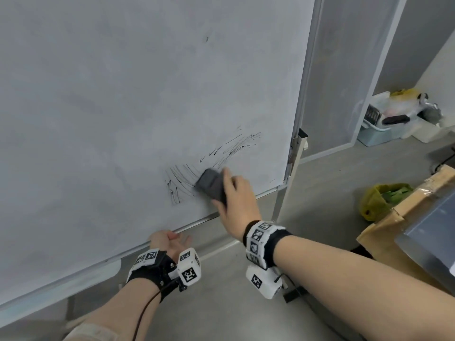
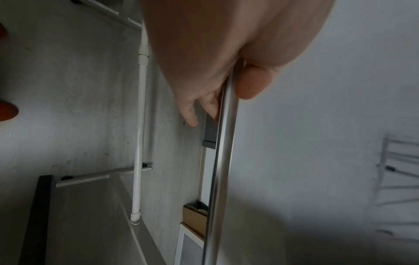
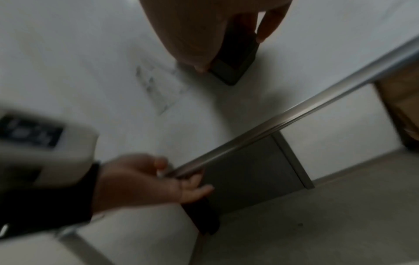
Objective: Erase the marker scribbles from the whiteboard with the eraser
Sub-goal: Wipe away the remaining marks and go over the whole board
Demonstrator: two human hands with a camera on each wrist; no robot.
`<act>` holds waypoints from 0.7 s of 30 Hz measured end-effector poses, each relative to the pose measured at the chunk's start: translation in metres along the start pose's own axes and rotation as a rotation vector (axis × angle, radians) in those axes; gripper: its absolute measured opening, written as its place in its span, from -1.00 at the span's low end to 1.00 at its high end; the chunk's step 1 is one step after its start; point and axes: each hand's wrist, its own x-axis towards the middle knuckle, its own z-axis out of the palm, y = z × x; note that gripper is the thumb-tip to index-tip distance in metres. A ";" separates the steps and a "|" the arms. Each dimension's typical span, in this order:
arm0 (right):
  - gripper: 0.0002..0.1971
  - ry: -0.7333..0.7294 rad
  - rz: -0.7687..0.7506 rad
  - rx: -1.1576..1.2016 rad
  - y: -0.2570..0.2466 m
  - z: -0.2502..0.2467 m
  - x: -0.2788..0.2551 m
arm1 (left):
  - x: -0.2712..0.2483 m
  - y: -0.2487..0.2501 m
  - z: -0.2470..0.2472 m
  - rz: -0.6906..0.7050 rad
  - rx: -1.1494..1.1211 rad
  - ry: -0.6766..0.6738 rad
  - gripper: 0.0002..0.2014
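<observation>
Both our forearms, strapped with tagged wrist cameras, reach toward the whiteboard (image 1: 147, 94): our left hand (image 1: 167, 242) grips its metal bottom edge (image 2: 223, 161), thumb on the board face and fingers curled behind, steadying the stand. Our right hand (image 1: 236, 200) clasps the eraser (image 1: 211, 184), thumb along one long side and fingers along the other, its pad flat against the board near the bottom right corner. Dark grey and block-shaped, the eraser looks light and fairly stiff, with a soft felt face we judge will drag rather than slide; holding it by the long sides, as now, should keep the pad flat under pressure. Thin black marker scribbles (image 1: 179, 183) fan out just left of the eraser, and a fainter streaked patch (image 1: 236, 146) runs up toward the right edge; one small stray mark (image 1: 207, 39) sits well apart, higher on the board. Smudged grey clouds the rest of the surface. Beyond the right edge, a cardboard box (image 1: 403, 217) and a green bag (image 1: 379, 198) lie on the floor.
</observation>
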 end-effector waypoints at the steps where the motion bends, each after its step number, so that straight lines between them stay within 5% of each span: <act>1: -0.19 -0.021 -0.042 -0.024 -0.005 0.002 -0.001 | -0.001 0.002 -0.001 0.002 -0.016 0.015 -0.64; 6: -0.37 0.209 0.100 0.238 0.001 -0.033 0.019 | -0.013 0.013 -0.005 -0.050 -0.134 0.012 -0.23; 13: -0.48 0.589 -0.257 0.207 -0.034 -0.085 0.083 | -0.013 0.024 -0.026 -0.011 -0.223 0.060 -0.61; 15: -0.46 0.493 -0.389 0.182 -0.044 -0.063 0.074 | -0.007 0.022 -0.028 0.013 -0.243 0.062 -0.70; 18: -0.41 0.102 -0.625 -0.076 -0.022 -0.003 0.029 | -0.005 0.019 -0.028 0.036 -0.270 0.050 -0.71; 21: -0.33 -0.144 -0.637 -0.245 0.008 0.032 -0.012 | -0.010 0.018 -0.025 0.061 -0.246 0.026 -0.68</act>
